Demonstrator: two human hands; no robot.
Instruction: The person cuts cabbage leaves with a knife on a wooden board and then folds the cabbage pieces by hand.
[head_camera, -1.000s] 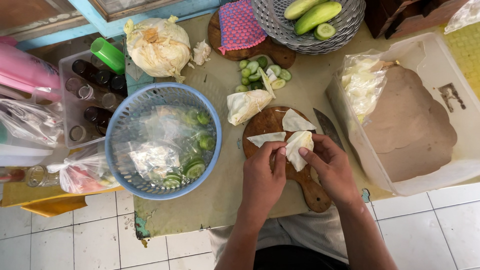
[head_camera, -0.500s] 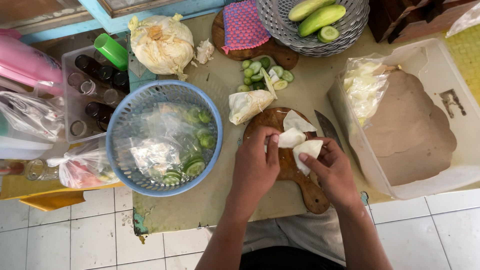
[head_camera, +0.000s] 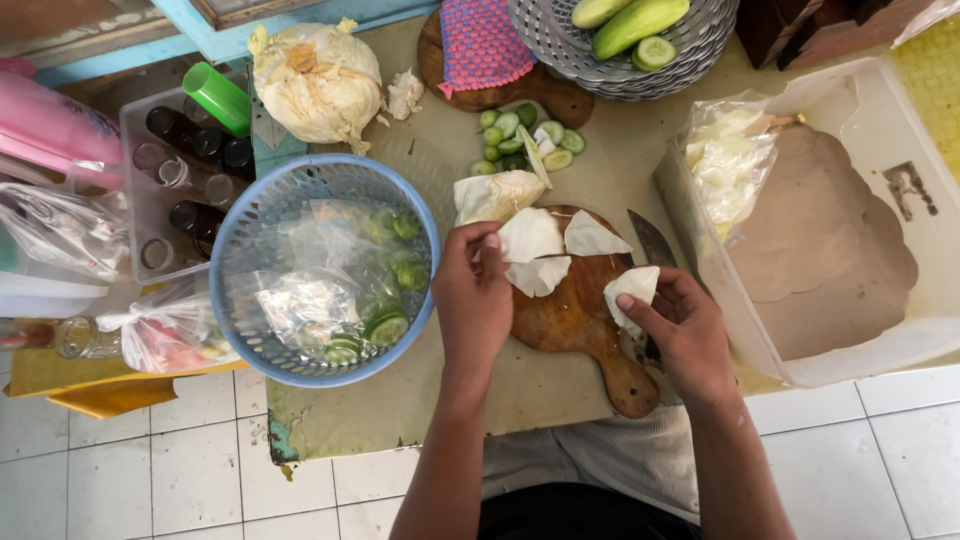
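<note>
While the left hand (head_camera: 472, 290) pinched a pale cabbage leaf (head_camera: 530, 236) at the upper left rim of the board (head_camera: 575, 310), the right hand (head_camera: 685, 325) held a folded leaf piece (head_camera: 632, 290) between thumb and fingers, just off the board's right edge. Two more leaf pieces (head_camera: 592, 238) lay on the board's upper half; its lower half and handle were bare. A knife (head_camera: 652, 240) lay beside the board at right, its blade partly under the right hand.

Open room was scarce. The blue basket (head_camera: 250, 270) at centre left nearly touched the left hand, and the white tub (head_camera: 880, 90) crowded the right of the frame close by the right hand. A bare strip of counter (head_camera: 400, 400) ran along the bottom edge, above the tiled floor (head_camera: 150, 470).

The basket held clear plastic bags and cucumber slices (head_camera: 385, 325). The tub held brown paper sheets (head_camera: 830, 250) and a clear bag of shredded cabbage (head_camera: 730, 160) at its upper left corner. At far left a knotted clear bag (head_camera: 165, 335) lay by a clear box of dark bottles (head_camera: 195, 150), with a green cap (head_camera: 220, 97) above. A cabbage head (head_camera: 315, 80) sat at upper left, cucumber pieces (head_camera: 520, 135) above the board, and a wire basket (head_camera: 620, 60) of whole cucumbers at the top, beside a pink chequered cloth (head_camera: 482, 42).
</note>
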